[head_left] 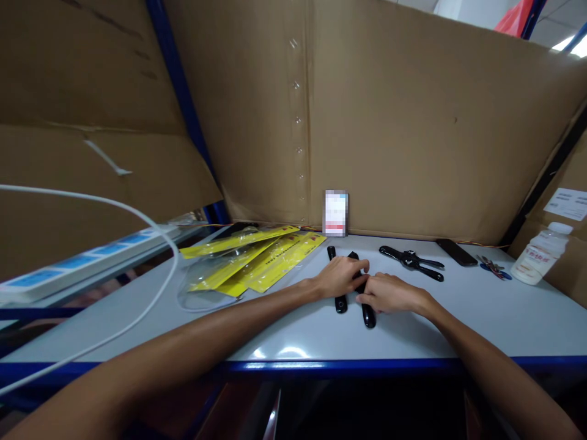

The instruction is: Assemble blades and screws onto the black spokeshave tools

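Two glossy black handles, a left one point(340, 304) and a right one point(369, 316), stick out toward me from under my hands; their middle is hidden, so I cannot tell whether they are joined. My left hand point(340, 276) lies over them with fingers curled on the right-hand black piece. Close against it, my right hand point(389, 292) is closed, thumb and fingers pinching that same piece from the right. A similar black two-handled tool point(411, 261), with a wider middle, rests on the tabletop beyond my right hand.
Yellow cards in clear plastic packaging point(275, 263) lie at left on the grey tabletop point(293, 330). A power strip point(82, 263) and white cable point(172, 256) are farther left. An upright screen point(335, 214) leans on cardboard. At right are a dark phone point(456, 252), keys point(491, 266) and a bottle point(541, 255).
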Demonstrator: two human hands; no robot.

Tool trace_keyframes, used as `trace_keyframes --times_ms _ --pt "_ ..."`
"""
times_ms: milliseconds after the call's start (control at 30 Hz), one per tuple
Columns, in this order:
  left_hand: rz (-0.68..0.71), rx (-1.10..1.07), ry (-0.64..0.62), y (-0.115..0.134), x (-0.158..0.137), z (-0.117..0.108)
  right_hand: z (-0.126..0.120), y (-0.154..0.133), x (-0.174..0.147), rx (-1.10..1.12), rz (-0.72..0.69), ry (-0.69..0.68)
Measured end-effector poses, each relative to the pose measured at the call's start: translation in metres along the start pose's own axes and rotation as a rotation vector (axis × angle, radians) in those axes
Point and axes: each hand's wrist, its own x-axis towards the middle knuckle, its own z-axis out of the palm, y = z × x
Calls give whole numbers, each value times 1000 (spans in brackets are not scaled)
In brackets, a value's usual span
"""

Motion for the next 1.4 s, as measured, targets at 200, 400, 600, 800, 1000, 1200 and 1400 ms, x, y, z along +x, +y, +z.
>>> trace_keyframes --times_ms 200,400,600,800,1000,1200,1400 --pt "67 -33 9 1 -1 -1 -3 -4 -3 0 23 -30" --pt "138 16 -90 1 -4 -15 -2 -2 -2 -16 -6 -22" --pt "119 -30 -102 -4 -4 -15 -3 -2 -2 0 0 -25" --pt "-12 -43 -44 -2 -1 -3 -3 -3 -3 5 8 -13" --pt "179 -164 -46 -4 -4 -8 -3 -3 -3 0 4 -30" --pt "118 -68 -70 -3 -4 -13 -2 -2 -2 5 12 -28" --pt "90 8 -82 -3 -2 -10 -1 1 -1 2 -17 -6"
